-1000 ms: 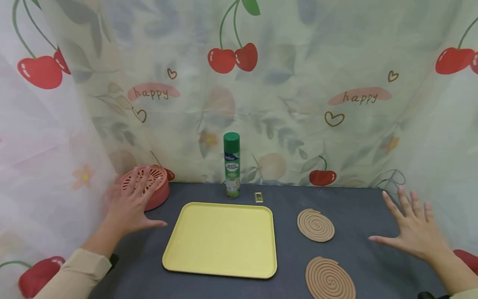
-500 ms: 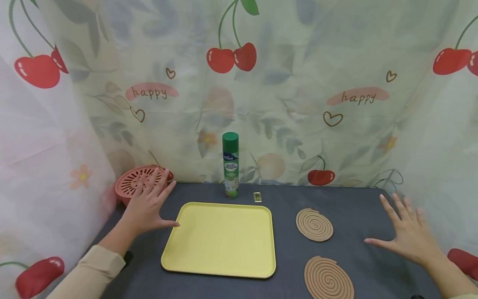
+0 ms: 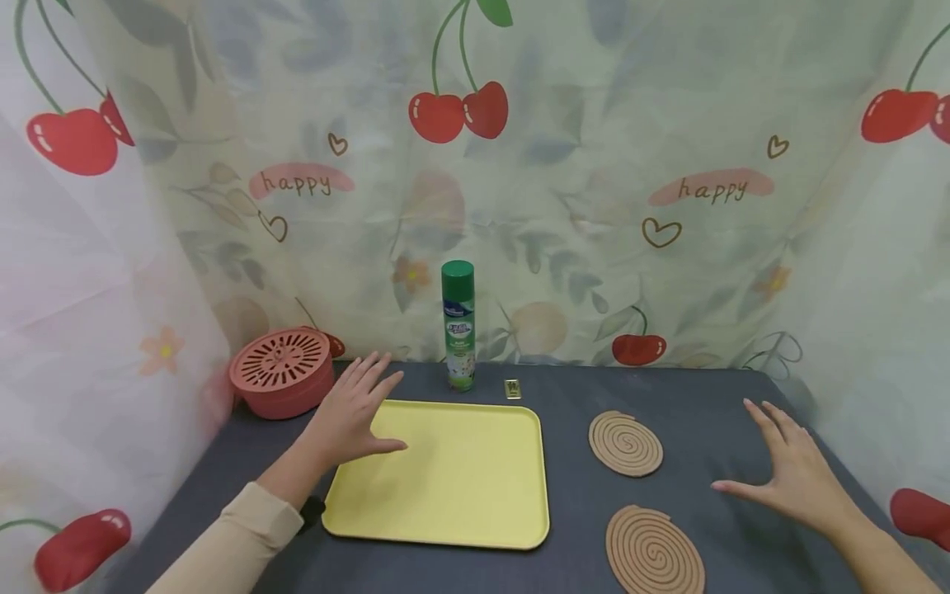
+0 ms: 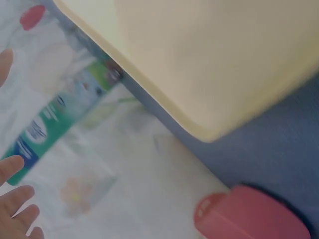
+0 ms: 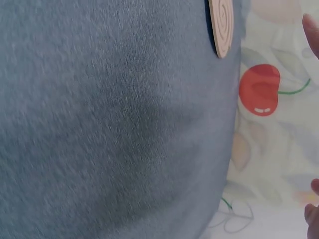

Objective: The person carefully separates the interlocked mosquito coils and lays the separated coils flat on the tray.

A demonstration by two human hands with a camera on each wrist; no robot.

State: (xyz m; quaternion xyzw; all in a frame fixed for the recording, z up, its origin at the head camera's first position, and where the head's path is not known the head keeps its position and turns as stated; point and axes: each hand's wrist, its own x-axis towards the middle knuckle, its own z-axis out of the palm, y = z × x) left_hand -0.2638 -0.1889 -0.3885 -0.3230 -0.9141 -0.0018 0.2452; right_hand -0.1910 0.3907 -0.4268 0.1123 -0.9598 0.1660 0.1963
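My left hand hovers over the left edge of the yellow tray, thumb spread from the fingers, holding nothing. Left of it stands a round red box with a slotted lid. A green spray can is upright behind the tray; in the left wrist view the spray can shows beyond my fingertips. Over the table's right side my right hand is spread and holds nothing. Two tan spiral coils, one farther back and one nearer, lie between the tray and my right hand.
A small gold packet lies by the can's base, behind the tray. The dark cloth-covered table is bounded at the back and sides by a cherry-printed curtain.
My left hand has moved right, from over the red box to over the tray's left edge, uncovering the box's lid. My right hand has shifted slightly left.
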